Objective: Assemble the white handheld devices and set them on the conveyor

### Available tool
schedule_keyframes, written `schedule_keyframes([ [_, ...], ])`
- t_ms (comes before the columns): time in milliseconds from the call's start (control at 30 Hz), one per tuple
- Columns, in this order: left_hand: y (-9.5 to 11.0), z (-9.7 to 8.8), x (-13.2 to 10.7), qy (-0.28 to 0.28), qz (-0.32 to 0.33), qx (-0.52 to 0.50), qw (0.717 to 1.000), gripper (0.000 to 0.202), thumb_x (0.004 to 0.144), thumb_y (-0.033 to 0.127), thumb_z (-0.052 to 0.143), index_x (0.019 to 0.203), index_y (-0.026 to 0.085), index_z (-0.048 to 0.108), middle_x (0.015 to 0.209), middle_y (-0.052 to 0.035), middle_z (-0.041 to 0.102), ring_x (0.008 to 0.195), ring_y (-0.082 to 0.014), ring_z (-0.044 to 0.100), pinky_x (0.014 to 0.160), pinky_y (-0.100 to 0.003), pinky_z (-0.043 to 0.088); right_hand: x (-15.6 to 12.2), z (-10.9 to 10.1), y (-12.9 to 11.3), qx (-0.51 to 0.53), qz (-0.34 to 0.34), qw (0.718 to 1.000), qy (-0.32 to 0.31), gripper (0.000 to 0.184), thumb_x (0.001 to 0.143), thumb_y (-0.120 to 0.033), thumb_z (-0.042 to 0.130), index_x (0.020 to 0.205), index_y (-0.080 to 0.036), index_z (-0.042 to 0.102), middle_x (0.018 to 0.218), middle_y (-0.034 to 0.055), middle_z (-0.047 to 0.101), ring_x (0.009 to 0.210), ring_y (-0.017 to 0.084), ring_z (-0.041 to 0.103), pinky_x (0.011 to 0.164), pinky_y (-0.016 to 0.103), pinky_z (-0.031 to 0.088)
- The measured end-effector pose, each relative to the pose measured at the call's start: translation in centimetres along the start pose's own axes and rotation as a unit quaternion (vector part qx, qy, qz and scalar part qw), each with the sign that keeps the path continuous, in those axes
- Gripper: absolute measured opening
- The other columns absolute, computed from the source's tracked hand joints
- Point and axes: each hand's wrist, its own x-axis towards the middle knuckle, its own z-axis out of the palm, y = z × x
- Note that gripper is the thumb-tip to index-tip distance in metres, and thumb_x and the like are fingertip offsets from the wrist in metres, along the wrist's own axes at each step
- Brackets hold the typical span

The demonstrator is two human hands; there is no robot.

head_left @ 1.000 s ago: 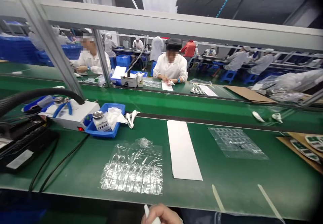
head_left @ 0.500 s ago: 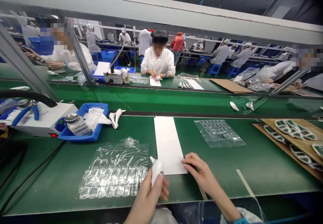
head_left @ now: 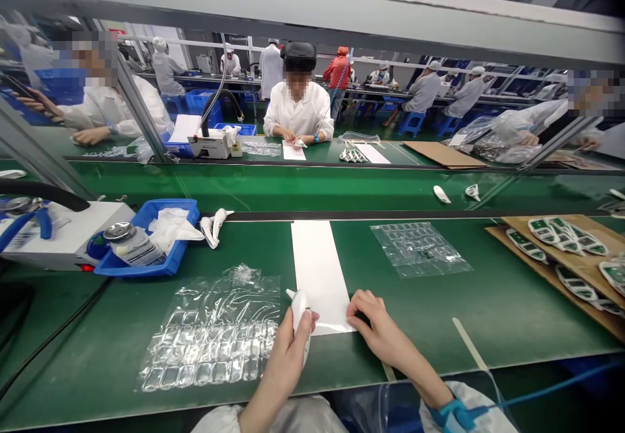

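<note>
My left hand (head_left: 290, 348) is closed around a white ear thermometer (head_left: 300, 305), its pointed tip facing up and left. This sits over the lower left edge of a long white sheet (head_left: 319, 267) on the green bench. At the sheet's lower right edge, my right hand (head_left: 375, 323) has its fingers bent and pressed together, seemingly pinching the edge; the fingertips are partly hidden. The sheet's near edge looks glossy. Left of my left hand lies a clear plastic bag (head_left: 209, 338) with rows of clear rectangular pieces.
Another clear bag (head_left: 420, 247) lies behind my right hand. White shells with green boards (head_left: 566, 234) rest on cardboard at right. A blue tray (head_left: 178, 264) with a jar and tissues stands left, beside white housings (head_left: 215, 226). A blue cord (head_left: 547, 381) runs from my right wrist.
My left hand has turned the thermometer slightly and steadied it. The right hand's fingers have curled closer together at the sheet's edge. The view has shifted a little.
</note>
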Motion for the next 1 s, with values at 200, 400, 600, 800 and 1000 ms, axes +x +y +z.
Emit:
schedule_keyframes([
  [200, -0.2, -0.4, 0.2, -0.03, 0.012, 0.048, 0.998, 0.052, 0.084, 0.059, 0.053, 0.111, 0.015, 0.061, 0.112, -0.0136, 0.068, 0.113, -0.0283, 0.059, 0.105, -0.041, 0.038, -0.3, 0.2, 0.9, 0.006, -0.044, 0.999, 0.01, 0.018, 0.094, -0.028, 0.051, 0.086, -0.025, 0.067, 0.088, 0.0028, 0.06, 0.087, 0.021, 0.054, 0.078, 0.036, 0.036],
  [400, 0.0, -0.5, 0.1, -0.04, 0.006, 0.061, 0.997, 0.058, 0.085, 0.059, 0.05, 0.121, 0.014, 0.057, 0.117, -0.014, 0.066, 0.114, -0.0275, 0.058, 0.104, -0.039, 0.037, 0.4, -0.3, 0.3, 0.013, -0.01, 1.0, -0.024, 0.013, 0.09, -0.02, 0.053, 0.079, -0.022, 0.058, 0.084, 0.0008, 0.057, 0.086, 0.02, 0.052, 0.081, 0.036, 0.036],
  [600, -0.2, 0.0, 0.1, -0.004, 0.011, 0.018, 1.0, 0.058, 0.08, 0.061, 0.056, 0.115, 0.015, 0.06, 0.107, -0.0122, 0.068, 0.109, -0.0275, 0.059, 0.102, -0.038, 0.038, 0.3, -0.3, 0.0, 0.09, 0.004, 0.996, 0.022, 0.021, 0.092, -0.028, 0.05, 0.072, -0.022, 0.05, 0.077, -0.0003, 0.051, 0.076, 0.018, 0.049, 0.073, 0.032, 0.038],
  [800, 0.9, -0.5, -0.9, -0.045, -0.007, -0.041, 0.998, 0.049, 0.086, 0.063, 0.045, 0.089, 0.016, 0.059, 0.072, -0.0021, 0.062, 0.06, -0.0138, 0.058, 0.06, -0.027, 0.047, -0.5, -0.4, -4.5, 0.23, 0.003, 0.972, 0.049, 0.026, 0.094, -0.038, 0.05, 0.075, -0.021, 0.051, 0.072, -0.0017, 0.047, 0.067, 0.015, 0.044, 0.061, 0.026, 0.036],
  [1000, 1.3, -1.7, -2.6, -0.023, -0.055, -0.125, 0.99, 0.056, 0.087, 0.068, 0.035, 0.077, 0.016, 0.054, 0.049, 0.0027, 0.053, 0.041, -0.0079, 0.043, 0.041, -0.019, 0.031, 0.9, 1.9, -11.3, 0.296, -0.032, 0.953, -0.047, 0.018, 0.092, -0.024, 0.052, 0.075, -0.02, 0.052, 0.075, -0.0011, 0.054, 0.069, 0.014, 0.05, 0.065, 0.026, 0.039],
])
